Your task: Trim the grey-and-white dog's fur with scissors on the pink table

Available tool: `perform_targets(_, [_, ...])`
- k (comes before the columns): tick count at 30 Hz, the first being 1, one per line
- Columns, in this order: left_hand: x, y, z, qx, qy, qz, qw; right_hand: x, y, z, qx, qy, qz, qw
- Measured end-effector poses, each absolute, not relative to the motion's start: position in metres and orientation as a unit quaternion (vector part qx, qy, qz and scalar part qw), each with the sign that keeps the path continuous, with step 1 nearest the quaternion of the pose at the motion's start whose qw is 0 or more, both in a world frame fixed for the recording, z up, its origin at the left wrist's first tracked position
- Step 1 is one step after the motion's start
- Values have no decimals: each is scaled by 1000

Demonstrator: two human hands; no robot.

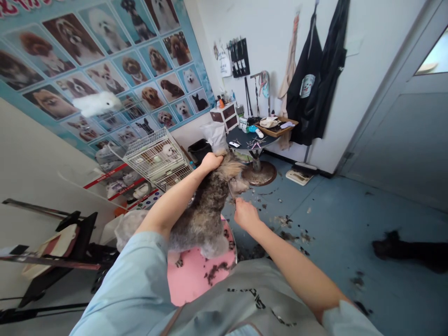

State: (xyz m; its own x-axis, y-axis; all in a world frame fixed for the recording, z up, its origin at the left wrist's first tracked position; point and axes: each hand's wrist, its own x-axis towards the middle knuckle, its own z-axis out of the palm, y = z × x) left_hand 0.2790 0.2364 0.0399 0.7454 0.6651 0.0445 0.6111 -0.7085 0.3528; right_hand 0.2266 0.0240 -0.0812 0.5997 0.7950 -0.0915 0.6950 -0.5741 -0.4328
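A grey-brown curly dog (208, 205) stands on a round pink table top (191, 277), its head turned away from me. My left hand (212, 162) is closed on the hair at the top of the dog's head. By the dog's muzzle (240, 185), my right hand (246, 214) is closed around a thin metal tool (231, 190). The tool's slim end reaches up to the hair at the side of the face; its exact kind is too small to make out. Dark hair clippings (217, 271) lie on the pink surface beside the dog's paws.
Ahead stands a round dark table (250, 138) with scissors, bottles and a wooden tray (278, 128). Wire cages (154, 156) are at the left. A black dog (409, 249) is on the blue floor (343, 224) at right, near scattered hair. Aprons (308, 88) hang on the wall.
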Motion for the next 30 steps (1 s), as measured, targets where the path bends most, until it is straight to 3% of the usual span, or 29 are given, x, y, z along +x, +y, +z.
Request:
perform_targets(10, [279, 239, 42, 921, 344, 91, 159, 197, 29, -108, -845, -451, 167, 235])
perform_targets(30, [279, 242, 40, 921, 349, 94, 143, 203, 33, -115, -855, -450, 135, 219])
